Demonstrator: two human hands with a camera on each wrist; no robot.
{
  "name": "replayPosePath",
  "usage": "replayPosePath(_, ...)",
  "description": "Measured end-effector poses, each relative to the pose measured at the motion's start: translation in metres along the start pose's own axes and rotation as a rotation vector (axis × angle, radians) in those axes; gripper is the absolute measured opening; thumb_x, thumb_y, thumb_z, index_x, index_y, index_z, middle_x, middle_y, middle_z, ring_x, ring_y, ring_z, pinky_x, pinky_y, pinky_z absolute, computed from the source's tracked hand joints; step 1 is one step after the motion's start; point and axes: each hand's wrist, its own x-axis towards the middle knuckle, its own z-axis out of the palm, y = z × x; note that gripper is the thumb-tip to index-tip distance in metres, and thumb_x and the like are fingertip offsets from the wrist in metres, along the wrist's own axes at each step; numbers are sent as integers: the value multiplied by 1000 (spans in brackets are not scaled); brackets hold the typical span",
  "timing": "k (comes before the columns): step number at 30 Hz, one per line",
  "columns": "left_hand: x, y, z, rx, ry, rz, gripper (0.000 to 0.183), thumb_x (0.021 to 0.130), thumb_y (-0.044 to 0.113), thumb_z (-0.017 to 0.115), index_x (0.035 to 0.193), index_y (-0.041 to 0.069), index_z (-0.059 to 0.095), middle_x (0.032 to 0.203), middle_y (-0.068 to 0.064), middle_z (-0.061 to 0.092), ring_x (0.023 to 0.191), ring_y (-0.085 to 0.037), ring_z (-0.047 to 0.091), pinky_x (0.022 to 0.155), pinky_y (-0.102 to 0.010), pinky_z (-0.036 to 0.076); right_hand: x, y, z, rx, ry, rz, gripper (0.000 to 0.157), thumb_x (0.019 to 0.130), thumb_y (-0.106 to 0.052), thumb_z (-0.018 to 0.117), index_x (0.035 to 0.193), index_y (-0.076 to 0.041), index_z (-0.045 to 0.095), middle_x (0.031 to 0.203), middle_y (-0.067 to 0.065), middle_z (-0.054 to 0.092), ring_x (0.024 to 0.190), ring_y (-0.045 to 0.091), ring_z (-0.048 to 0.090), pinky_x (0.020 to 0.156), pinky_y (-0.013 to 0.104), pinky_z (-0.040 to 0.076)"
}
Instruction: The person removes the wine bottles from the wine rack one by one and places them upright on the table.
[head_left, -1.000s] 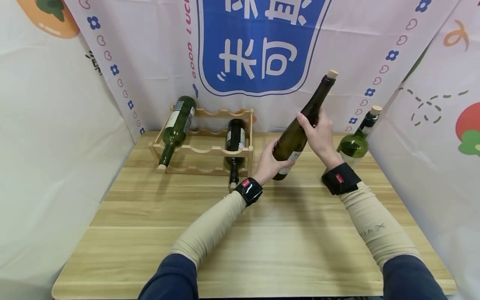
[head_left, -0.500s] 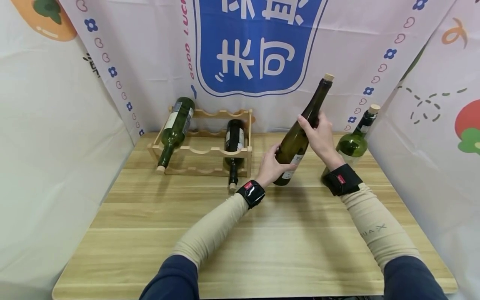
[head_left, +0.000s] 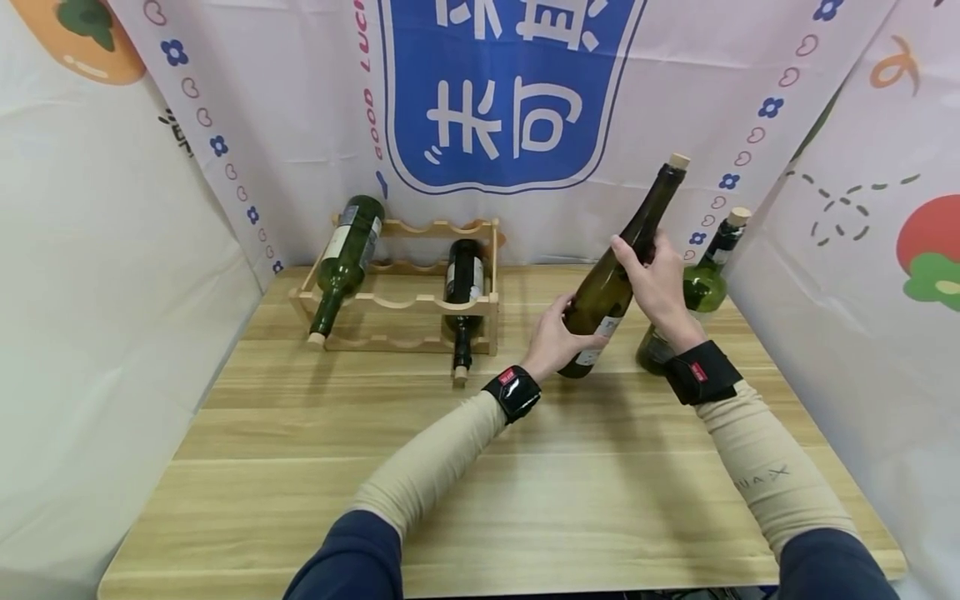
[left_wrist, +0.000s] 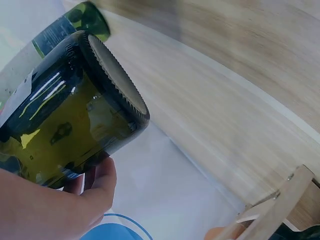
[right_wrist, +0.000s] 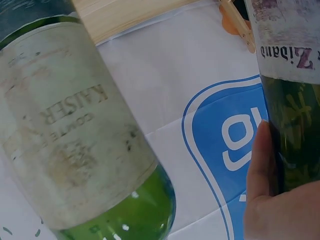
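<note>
A dark olive wine bottle (head_left: 600, 292) with a cork in its neck is held tilted, neck up and to the right. My left hand (head_left: 555, 342) grips its lower body, and my right hand (head_left: 662, 287) grips it around the shoulder. In the left wrist view, the base of this wine bottle (left_wrist: 65, 125) shows off the table, with my left hand (left_wrist: 55, 205) below it. Behind my right hand stands a corked green wine bottle (head_left: 703, 287), whose pale label fills much of the right wrist view.
A wooden wine rack (head_left: 408, 304) stands at the back left of the table (head_left: 375, 500). A green bottle (head_left: 348, 258) lies in its upper left slot, neck forward. A darker bottle (head_left: 465, 283) lies lower at its right end. Printed cloth walls (head_left: 330, 100) enclose the table.
Both hands have shifted slightly right and nearer with the tilted wine bottle, still gripping it. The head view has drifted a little. The racked bottles have stayed put.
</note>
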Motion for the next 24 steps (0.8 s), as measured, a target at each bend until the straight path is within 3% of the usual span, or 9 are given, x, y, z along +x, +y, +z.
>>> replayPosePath(13,-4,10,14,-5,-51,7,79,75,32,83,142,19,44,130,-6,60,111,-21,61,92,-35,52,-7,6,-18,-60,76,-34,46,92,-44,60,111,-2,54,88,9,62,68,1,53,54,13,42)
replayPosePath(24,-5,15,25,35,-63,62,78,73,33,84,140,19,48,127,-5,63,107,-19,62,89,-29,53,-16,8,-33,-78,126,-11,42,91,-40,62,108,-2,55,87,10,63,66,-4,52,53,11,41)
